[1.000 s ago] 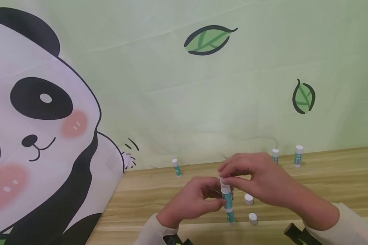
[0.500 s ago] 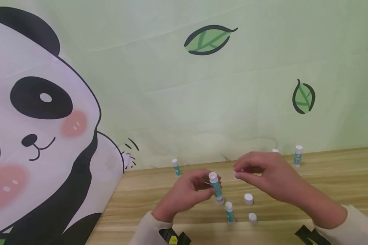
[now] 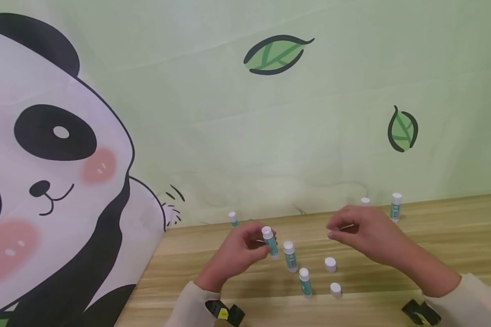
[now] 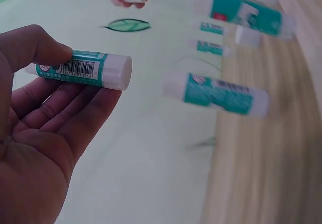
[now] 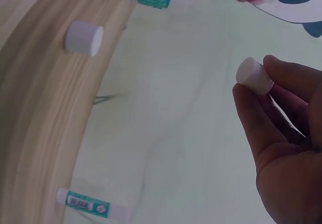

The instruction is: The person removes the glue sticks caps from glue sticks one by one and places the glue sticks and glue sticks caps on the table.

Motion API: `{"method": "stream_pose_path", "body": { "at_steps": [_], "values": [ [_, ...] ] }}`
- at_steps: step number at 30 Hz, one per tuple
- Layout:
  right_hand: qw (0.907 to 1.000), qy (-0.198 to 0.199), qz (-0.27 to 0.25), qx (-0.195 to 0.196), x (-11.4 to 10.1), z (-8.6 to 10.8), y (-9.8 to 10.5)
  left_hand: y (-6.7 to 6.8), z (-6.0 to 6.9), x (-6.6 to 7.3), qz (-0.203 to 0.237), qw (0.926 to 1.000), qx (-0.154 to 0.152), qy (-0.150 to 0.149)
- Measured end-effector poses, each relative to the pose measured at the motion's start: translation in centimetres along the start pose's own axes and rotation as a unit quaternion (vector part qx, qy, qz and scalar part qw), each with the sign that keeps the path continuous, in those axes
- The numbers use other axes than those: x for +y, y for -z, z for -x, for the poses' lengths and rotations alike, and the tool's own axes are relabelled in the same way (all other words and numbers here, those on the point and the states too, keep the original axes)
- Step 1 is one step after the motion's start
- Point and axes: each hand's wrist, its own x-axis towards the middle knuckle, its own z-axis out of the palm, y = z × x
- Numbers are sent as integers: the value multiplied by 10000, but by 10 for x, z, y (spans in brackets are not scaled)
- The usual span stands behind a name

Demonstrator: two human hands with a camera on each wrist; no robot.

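Our left grip (image 3: 242, 250) is pinching a glue stick (image 3: 272, 244) above the counter (image 3: 180, 268), near an upright stick (image 3: 291, 259); our right grip (image 3: 362, 232) is pinching a white cap (image 5: 257, 77); by swinging the left low, we could be toppling that upright stick

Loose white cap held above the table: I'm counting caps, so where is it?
The white cap is pinched in the right hand, right of centre in the right wrist view, against the green backdrop.
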Motion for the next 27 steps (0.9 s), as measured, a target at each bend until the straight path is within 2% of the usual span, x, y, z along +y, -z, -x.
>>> {"method": "stream_pose_path", "body": {
  "at_steps": [3, 6, 11, 21, 27],
  "values": [
    [9993, -218, 95, -273, 8, 1, -1, 2, 3, -8, -52, 9997, 53, 215],
    [9967, -354, 156, -712, 17, 3, -2, 1, 5, -18, -80, 9990, 41, 432],
    [9908, -286, 193, -1308, 29, 7, -6, -1, 6, -30, -93, 9975, -78, 701],
    [9900, -177, 588, -1267, 51, 16, -22, -6, 4, -45, -343, 9940, -112, 1031],
    [9865, -6, 808, -1426, 60, 19, -30, -11, 1, -53, -487, 9912, -68, 1226]
  ]
}}
